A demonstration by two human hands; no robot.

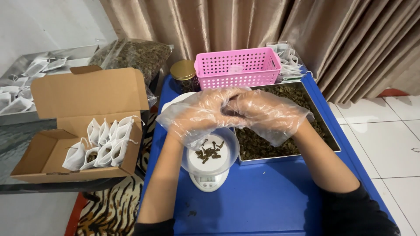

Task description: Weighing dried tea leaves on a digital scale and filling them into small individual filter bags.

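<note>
Both hands wear loose clear plastic gloves and meet above the blue table. My left hand (199,114) and my right hand (267,114) press together with fingertips touching; what lies between them is hidden. Just below them a small white kitchen scale (209,180) carries a clear bowl (229,150) with a few dark dried pieces (209,153). To the right sits a metal tray (331,140) full of the same dark dried material, under my right hand.
A pink perforated basket (238,67) and a gold-lidded jar (183,75) stand behind. An open cardboard box (89,126) at left holds several small white filled bags. More empty bags lie far left (19,94) and behind the basket (288,61). A bulk bag of dried material (135,54) leans by the curtain.
</note>
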